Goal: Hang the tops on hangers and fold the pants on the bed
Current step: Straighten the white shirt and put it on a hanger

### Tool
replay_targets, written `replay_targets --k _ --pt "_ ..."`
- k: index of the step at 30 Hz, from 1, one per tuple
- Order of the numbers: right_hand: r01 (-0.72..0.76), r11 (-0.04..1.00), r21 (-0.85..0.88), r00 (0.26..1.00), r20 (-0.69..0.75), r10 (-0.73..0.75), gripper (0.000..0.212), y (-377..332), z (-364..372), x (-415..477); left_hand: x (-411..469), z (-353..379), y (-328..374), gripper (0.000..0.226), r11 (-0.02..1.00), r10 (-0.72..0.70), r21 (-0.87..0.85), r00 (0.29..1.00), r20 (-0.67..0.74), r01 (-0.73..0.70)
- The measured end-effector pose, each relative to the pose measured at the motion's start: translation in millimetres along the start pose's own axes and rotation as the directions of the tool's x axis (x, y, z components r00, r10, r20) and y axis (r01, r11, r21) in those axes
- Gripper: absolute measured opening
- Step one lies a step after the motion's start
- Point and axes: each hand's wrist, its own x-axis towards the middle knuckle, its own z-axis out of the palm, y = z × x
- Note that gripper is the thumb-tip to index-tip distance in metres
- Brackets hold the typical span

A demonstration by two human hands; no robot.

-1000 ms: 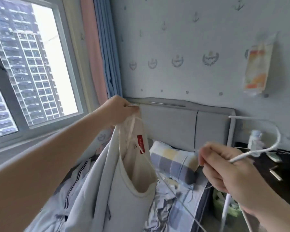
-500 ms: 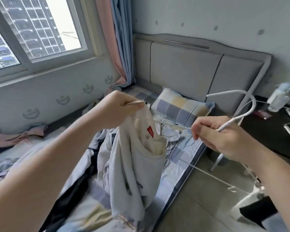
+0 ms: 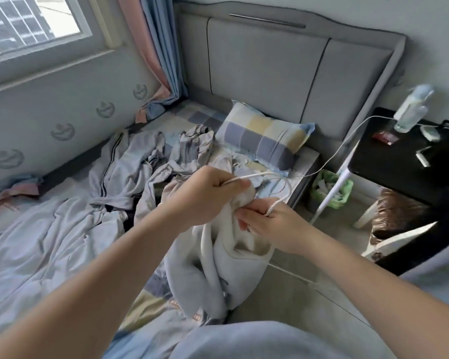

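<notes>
Limply the top (image 3: 218,275) hangs below the grip: left hand (image 3: 208,194) pinches it, right hand (image 3: 274,225) the hanger (image 3: 259,174).

The cloth top (image 3: 233,268) is cream-white and the thin wire hanger (image 3: 254,174) is white. The rectangular pillow (image 3: 262,136) is checked in blue, grey and yellow. The padded headboard (image 3: 270,63) is grey, the curtains (image 3: 151,47) are pink and blue, the glossy table (image 3: 399,161) is black and the plastic basket (image 3: 346,194) is green.

Checked pillow (image 3: 262,141) lies against grey headboard (image 3: 283,73). Pink and blue curtains (image 3: 161,47) hang beside window (image 3: 36,22). Clear bottle (image 3: 412,110) stands on black side table (image 3: 410,161). Green basket (image 3: 332,187) sits on floor beside it.
</notes>
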Motion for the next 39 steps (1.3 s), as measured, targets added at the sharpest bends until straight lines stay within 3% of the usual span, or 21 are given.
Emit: replay_targets --k 3,7,9,11,13,15,18,20,26,28,31,36,39 --pt "0.031 0.988 0.152 0.999 -0.048 -0.024 0.034 11.5 15.1 -5.7 4.2 9.5 -6.3 0.056 0.997 -0.071 0.008 0.997 0.020 0.071" --pt "0.094 0.950 0.296 0.994 -0.077 -0.075 0.033 18.3 19.3 -10.5 1.7 13.1 -7.0 0.064 0.973 -0.048 0.229 0.991 0.125 0.018" --pt "0.116 0.927 0.357 0.991 -0.106 -0.084 0.035 19.0 12.6 -11.6 -4.1 5.7 -15.6 0.076 0.902 0.122 0.402 0.985 0.120 -0.161" --pt "0.143 0.919 0.368 0.985 -0.145 -0.095 0.037 20.1 0.4 -14.3 -6.4 -7.9 -34.1 0.073 0.736 0.352 0.571 0.926 0.135 -0.363" --pt "0.172 0.924 0.342 0.979 -0.165 -0.122 0.038 21.4 -13.1 -18.2 -6.8 -22.2 -50.3 0.060 0.622 0.479 0.657 0.871 0.109 -0.425" --pt "0.186 0.935 0.302 0.976 -0.164 -0.141 0.044 22.0 -25.4 -20.8 -8.3 -31.7 -59.4 0.050 0.592 0.564 0.662 0.823 0.067 -0.460" --pt "0.201 0.958 0.206 0.968 -0.189 -0.163 0.085 19.7 -41.1 -18.7 -13.9 -37.0 -60.6 0.041 0.537 0.664 0.671 0.747 0.038 -0.511" --pt "0.195 0.972 0.130 0.955 -0.251 -0.158 0.090 18.9 -45.5 -14.3 -17.2 -35.7 -58.1 0.038 0.547 0.674 0.657 0.738 0.022 -0.519" --pt "0.145 0.977 0.157 0.870 -0.490 -0.050 0.063 26.0 -21.9 -1.3 -15.8 -25.5 -57.5 0.041 0.609 0.595 0.613 0.801 0.065 -0.503" --pt "0.163 0.981 0.103 0.863 -0.497 -0.091 0.060 17.9 -16.6 0.1 -17.3 -16.7 -54.6 0.042 0.593 0.599 0.622 0.796 0.084 -0.512" --pt "0.198 0.980 0.018 0.863 -0.477 -0.166 0.074 5.9 -6.0 2.3 -18.8 0.6 -46.9 0.036 0.618 0.587 0.595 0.805 0.085 -0.513" --pt "0.172 0.985 -0.009 0.908 -0.386 -0.162 0.083 9.9 -0.8 6.9 -10.0 15.3 -48.9 0.031 0.688 0.529 0.553 0.846 0.059 -0.469" --pt "0.209 0.976 -0.052 0.867 -0.453 -0.210 0.060 18.1 -18.3 2.1 -7.0 13.6 -57.9 0.037 0.780 0.466 0.479 0.885 -0.016 -0.402"
